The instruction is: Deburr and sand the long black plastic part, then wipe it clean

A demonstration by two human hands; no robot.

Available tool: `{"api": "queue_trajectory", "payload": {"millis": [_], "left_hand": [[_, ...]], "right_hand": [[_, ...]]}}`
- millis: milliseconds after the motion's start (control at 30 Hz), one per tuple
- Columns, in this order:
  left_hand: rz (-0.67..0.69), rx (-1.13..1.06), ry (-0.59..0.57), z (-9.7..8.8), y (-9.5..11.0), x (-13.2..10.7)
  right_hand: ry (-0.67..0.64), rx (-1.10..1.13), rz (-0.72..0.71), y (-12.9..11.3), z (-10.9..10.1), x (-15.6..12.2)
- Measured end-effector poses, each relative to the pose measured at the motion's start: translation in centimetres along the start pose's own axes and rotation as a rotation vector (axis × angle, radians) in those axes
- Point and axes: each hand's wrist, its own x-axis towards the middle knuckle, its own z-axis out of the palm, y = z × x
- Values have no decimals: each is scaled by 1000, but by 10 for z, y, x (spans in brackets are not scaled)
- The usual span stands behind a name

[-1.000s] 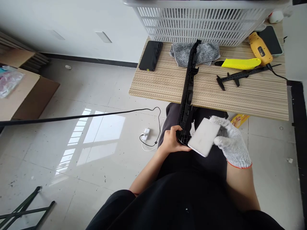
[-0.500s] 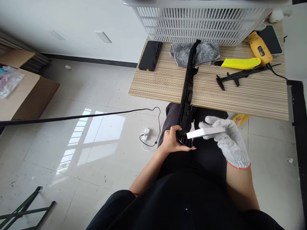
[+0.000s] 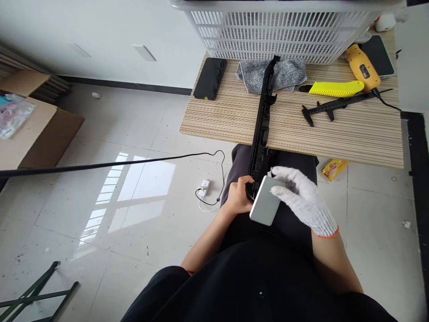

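Note:
A long black plastic strip (image 3: 263, 120) runs from the wooden table (image 3: 234, 116) down to my lap. My bare left hand (image 3: 238, 197) is closed around its near end. My right hand (image 3: 301, 199), in a white knit glove, presses a flat grey-white block (image 3: 264, 207) against that same end, fingers curled over the block's top. The strip's far tip rests on a grey cloth (image 3: 288, 74) at the back of the table.
On the table lie a black phone (image 3: 211, 78), a yellow comb-like tool (image 3: 335, 88), a black caliper (image 3: 335, 107), a yellow drill (image 3: 363, 67) and a white slatted basket (image 3: 284, 27). A cable and plug (image 3: 204, 184) lie on the tiled floor; a cardboard box (image 3: 30, 134) stands left.
My gloved right hand swung the block from lying right of the strip's end, through an edge-on tilt, to lying over the strip's near end. The left hand stayed put.

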Motion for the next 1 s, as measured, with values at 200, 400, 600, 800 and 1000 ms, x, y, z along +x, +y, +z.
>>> {"api": "queue_trajectory", "payload": {"millis": [200, 400, 600, 800, 1000], "left_hand": [[2, 90, 54, 3, 3, 2], [-21, 82, 61, 2, 6, 2], [-18, 15, 51, 1, 7, 2], [-3, 33, 61, 2, 7, 5], [0, -16, 30, -3, 7, 6]], "right_hand": [[221, 53, -23, -2, 6, 5], [57, 13, -23, -8, -7, 8], [78, -1, 15, -7, -1, 8], [26, 74, 28, -13, -10, 9], [-227, -4, 68, -4, -8, 9]]}}
